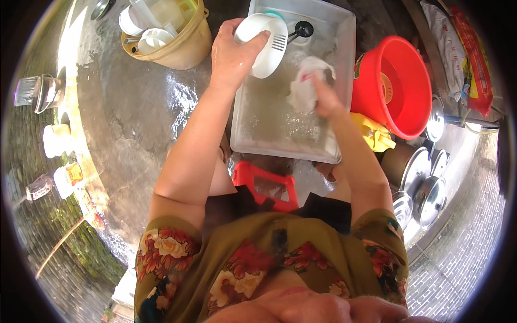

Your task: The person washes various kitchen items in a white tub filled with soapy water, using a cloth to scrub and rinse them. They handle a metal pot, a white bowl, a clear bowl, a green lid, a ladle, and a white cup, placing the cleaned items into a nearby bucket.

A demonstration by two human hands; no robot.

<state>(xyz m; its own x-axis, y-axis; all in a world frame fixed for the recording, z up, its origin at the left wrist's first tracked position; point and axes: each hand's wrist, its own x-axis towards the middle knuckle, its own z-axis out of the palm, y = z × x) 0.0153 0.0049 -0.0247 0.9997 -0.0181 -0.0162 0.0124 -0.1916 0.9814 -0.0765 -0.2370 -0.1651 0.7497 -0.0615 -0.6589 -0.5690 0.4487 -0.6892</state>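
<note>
My left hand [236, 56] grips a white slotted plastic bowl [266, 52] by its side, thumb on the outer face, above the far left part of a translucent plastic tub [293, 152]. In my right hand [326, 96] is a wet white cloth [305, 87] with a pinkish-red mark; it hangs over the tub's right half. Shallow cloudy water covers the tub's floor. A black round-ended scoop or ladle [303, 29] and a teal-rimmed item [274, 15], partly hidden behind the bowl, lie at the tub's far end.
Left stands a beige bucket [190, 44] of white plastic pieces. Right of the tub are a tilted red basin [408, 89], a yellow plastic container [369, 131] and several lidded metal pots [430, 202]. A red plastic stool [264, 177] is between my legs. The concrete floor [121, 117] is wet.
</note>
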